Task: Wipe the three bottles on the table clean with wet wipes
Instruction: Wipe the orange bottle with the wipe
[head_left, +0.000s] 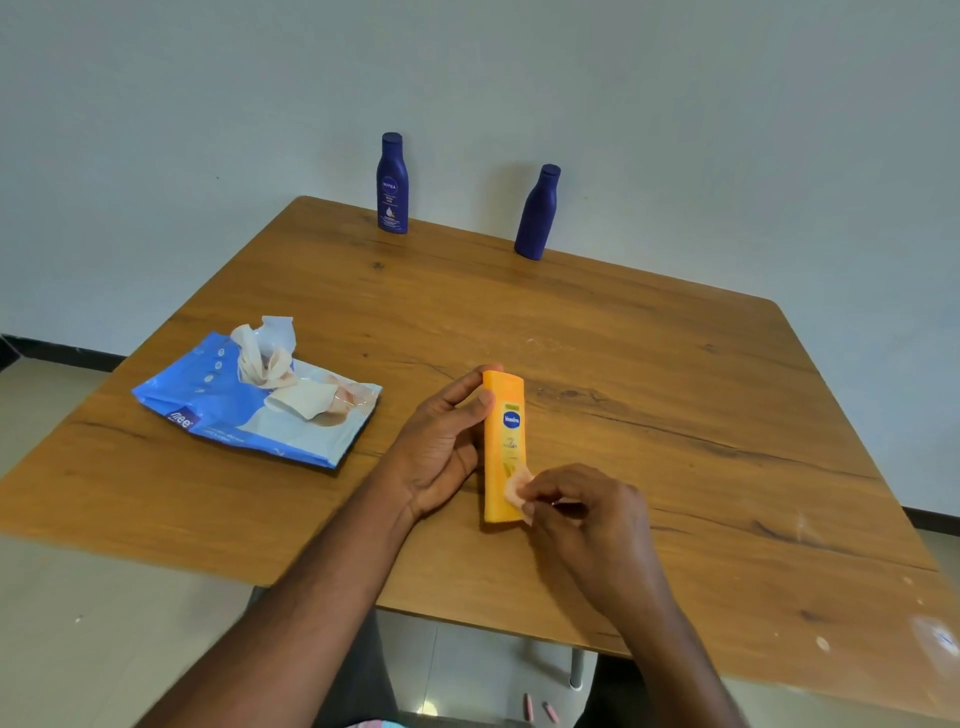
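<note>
Blue plastic wet-wipe pack (249, 405) on wooden table (675, 415), open for reach | left hand (441, 447) grasps yellow plastic lotion bottle (504, 447), steadying it at table centre | right hand (582, 512) pinches small wipe (517, 488) against bottle | two dark-blue bottles (392, 182) (537, 213) upright at far edge, apparently waiting.

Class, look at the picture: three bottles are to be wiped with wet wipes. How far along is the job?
Nothing shows as finished. In hand: the left hand holds the yellow bottle while the right hand pinches a wet wipe against its lower front. Left: the two blue bottles stand untouched at the far edge; the open wipes pack has more.
</note>
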